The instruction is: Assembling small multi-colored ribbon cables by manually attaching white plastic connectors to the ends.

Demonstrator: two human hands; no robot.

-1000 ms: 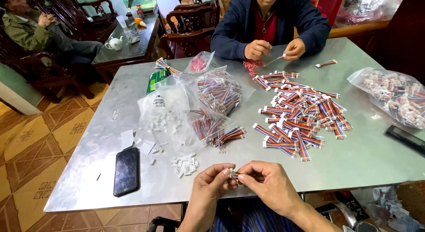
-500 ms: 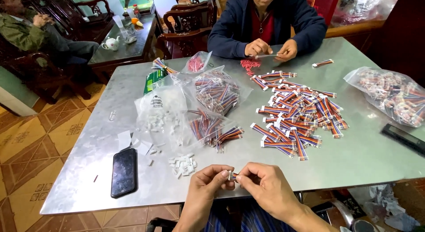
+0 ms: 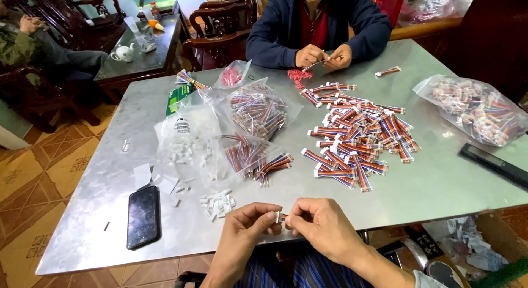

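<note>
My left hand [image 3: 248, 226] and my right hand [image 3: 319, 226] meet at the near edge of the grey metal table [image 3: 440, 183]. Together they pinch a small white connector with short coloured wires [image 3: 279, 217] between the fingertips. Just ahead on the left lies a small heap of white plastic connectors [image 3: 218, 202]. A bundle of coloured wires [image 3: 258, 161] spills from a clear bag beyond it. A big pile of finished wire pieces [image 3: 357, 136] covers the table's middle right.
A black phone [image 3: 143, 216] lies at the front left. Clear bags hold white connectors [image 3: 184, 142] and wires [image 3: 258, 109], another bag [image 3: 478, 109] sits far right. Across the table a person [image 3: 319, 24] in a dark jacket handles a wire. A dark flat device [image 3: 495, 164] lies at right.
My hands have stayed at the table's near edge, fingers shifting slightly on the connector. The view has drifted a little. The person opposite keeps working with both hands.
</note>
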